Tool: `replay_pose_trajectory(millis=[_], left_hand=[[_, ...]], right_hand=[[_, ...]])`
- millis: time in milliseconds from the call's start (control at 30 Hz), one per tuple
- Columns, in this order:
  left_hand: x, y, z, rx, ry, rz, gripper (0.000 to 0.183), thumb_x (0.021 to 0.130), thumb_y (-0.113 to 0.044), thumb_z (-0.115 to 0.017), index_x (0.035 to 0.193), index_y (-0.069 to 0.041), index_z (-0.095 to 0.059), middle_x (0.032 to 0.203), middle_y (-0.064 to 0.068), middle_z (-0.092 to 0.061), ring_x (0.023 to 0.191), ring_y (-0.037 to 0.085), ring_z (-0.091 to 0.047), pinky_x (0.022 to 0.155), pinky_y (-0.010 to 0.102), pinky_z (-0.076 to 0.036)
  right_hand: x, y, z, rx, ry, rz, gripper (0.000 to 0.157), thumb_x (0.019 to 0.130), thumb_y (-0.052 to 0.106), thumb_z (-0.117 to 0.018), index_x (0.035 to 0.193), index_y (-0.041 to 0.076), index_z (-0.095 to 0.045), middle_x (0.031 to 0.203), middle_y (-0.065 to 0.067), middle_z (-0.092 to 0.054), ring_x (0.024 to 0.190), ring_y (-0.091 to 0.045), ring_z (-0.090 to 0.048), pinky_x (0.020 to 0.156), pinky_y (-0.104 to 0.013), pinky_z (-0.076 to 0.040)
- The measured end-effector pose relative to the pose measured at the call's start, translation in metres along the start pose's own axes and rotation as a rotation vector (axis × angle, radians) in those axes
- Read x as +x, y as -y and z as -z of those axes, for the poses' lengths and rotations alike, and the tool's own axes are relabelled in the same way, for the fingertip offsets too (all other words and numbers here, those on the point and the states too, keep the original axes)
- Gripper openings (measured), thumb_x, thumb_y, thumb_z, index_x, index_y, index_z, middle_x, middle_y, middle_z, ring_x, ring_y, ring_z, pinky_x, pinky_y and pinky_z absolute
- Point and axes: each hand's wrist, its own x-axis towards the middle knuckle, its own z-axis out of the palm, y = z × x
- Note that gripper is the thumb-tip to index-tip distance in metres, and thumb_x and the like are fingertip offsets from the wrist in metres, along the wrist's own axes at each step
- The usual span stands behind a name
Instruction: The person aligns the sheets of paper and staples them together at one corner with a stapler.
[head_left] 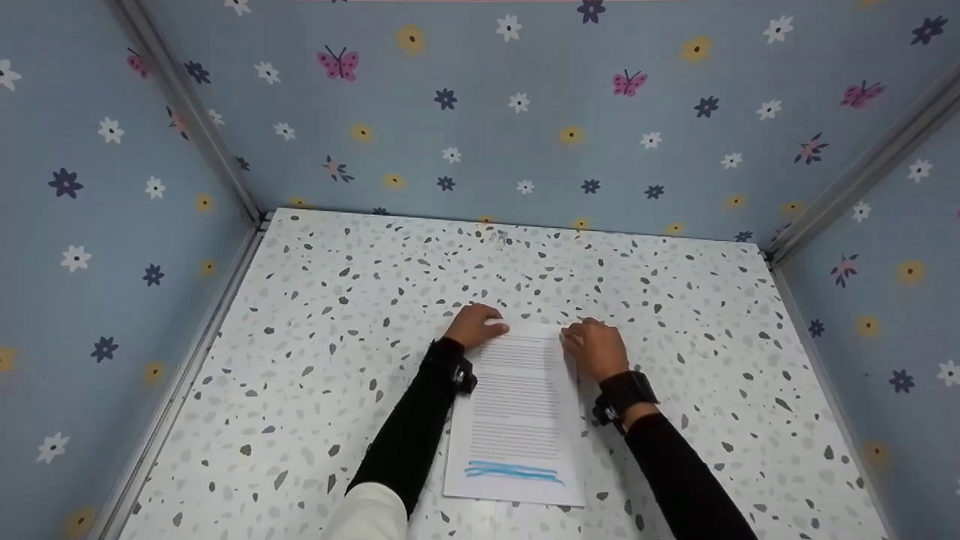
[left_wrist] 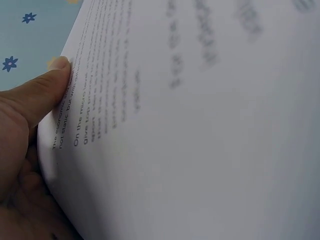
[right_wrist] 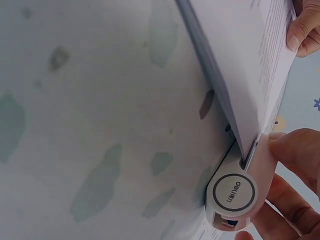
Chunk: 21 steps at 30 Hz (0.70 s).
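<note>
A stack of printed paper sheets (head_left: 517,420) with blue marker strokes near its lower edge lies on the speckled table. My left hand (head_left: 474,326) grips the far left corner, thumb on top and fingers behind the page, as the left wrist view shows. At the far right corner is my right hand (head_left: 600,351). In the right wrist view that hand (right_wrist: 295,185) holds a small pale pink and white stapler (right_wrist: 232,195), thumb on its upper side and fingers beneath. The stack's corner sits in the stapler's mouth. From the head view the stapler is hidden by the hand.
The white table (head_left: 337,300) has grey and dark flecks. Blue panels (head_left: 480,112) with flowers and butterflies stand at the back and both sides, joined by metal posts (head_left: 199,105). Both wrists wear black straps with small cameras.
</note>
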Motion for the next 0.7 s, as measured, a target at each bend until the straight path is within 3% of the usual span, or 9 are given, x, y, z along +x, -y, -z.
replay_pose_trajectory(millis=[333, 700], left_hand=[[0.0044, 0.0027, -0.0001, 0.015, 0.012, 0.015, 0.031, 0.096, -0.023, -0.071, 0.116, 0.000, -0.073, 0.117, 0.015, -0.072, 0.115, 0.032, -0.063, 0.102, 0.041, -0.046], [0.0027, 0.0024, 0.0006, 0.000, -0.008, 0.005, 0.029, 0.096, -0.020, -0.071, 0.114, 0.002, -0.073, 0.115, 0.017, -0.072, 0.114, 0.033, -0.064, 0.102, 0.042, -0.046]], right_hand=[[-0.0047, 0.0003, 0.0039, 0.089, -0.010, -0.041, 0.019, 0.094, 0.017, -0.074, 0.109, 0.007, -0.078, 0.111, -0.013, -0.073, 0.103, -0.033, -0.068, 0.092, -0.047, -0.051], [-0.0045, 0.0005, 0.0033, 0.101, -0.001, -0.049, 0.017, 0.094, 0.018, -0.074, 0.108, 0.008, -0.077, 0.114, -0.013, -0.072, 0.106, -0.034, -0.066, 0.096, -0.047, -0.049]])
